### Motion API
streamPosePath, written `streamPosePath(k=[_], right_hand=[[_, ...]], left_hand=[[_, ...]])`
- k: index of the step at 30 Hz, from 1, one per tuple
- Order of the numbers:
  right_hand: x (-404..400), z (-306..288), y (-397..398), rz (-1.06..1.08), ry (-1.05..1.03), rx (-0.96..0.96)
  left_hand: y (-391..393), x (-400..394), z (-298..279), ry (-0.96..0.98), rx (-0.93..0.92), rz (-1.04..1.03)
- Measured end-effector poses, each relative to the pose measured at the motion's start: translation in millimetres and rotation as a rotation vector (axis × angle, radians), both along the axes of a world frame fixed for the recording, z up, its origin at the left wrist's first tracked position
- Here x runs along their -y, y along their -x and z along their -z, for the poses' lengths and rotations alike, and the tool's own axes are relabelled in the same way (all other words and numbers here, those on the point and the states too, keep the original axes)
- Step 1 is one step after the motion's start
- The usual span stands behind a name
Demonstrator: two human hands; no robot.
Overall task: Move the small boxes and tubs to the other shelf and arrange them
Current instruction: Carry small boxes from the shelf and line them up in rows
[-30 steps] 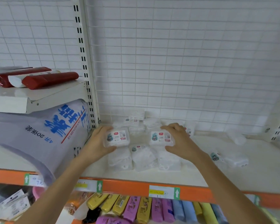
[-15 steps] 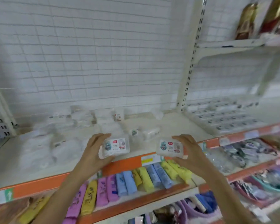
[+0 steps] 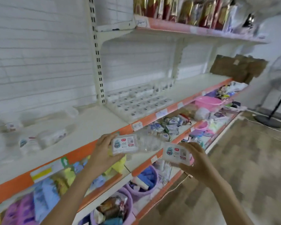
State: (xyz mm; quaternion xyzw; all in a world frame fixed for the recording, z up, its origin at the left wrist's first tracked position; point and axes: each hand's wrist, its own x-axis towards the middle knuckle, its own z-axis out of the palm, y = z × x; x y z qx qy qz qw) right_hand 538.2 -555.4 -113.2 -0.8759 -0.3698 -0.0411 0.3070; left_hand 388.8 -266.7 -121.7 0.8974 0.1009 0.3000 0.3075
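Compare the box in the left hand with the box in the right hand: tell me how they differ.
The left-hand box sits higher and nearer the shelf edge; the right-hand box is lower and further out over the aisle. The left hand grips its box from the left side and beneath; the right hand grips its box from the right side and beneath. Both are small clear boxes with the same white label, red tag and bluish picture, faces towards the camera.
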Motion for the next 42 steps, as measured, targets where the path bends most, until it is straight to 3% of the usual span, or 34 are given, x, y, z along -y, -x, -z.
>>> streamPosePath(k=[9, 19, 26, 33, 42], right_hand=[[31, 10, -104, 0.128, 0.009, -0.059], [-49, -38, -261, 0.025, -0.018, 0.008], [-126, -60, -345, -0.177, -0.02, 0.047], [-222, -71, -419, -0.49, -0.023, 0.058], [-341, -80, -441, -0.909, 0.119, 0.042]], left_hand=[[-138, 11, -9, 0.01, 0.03, 0.085], [-276, -53, -43, -0.038, 0.028, -0.039], [-319, -98, -61, -0.021, 0.023, -0.159], [-322, -139, -67, -0.008, 0.006, -0.425], [-304, -159, -73, 0.235, -0.15, -0.729]])
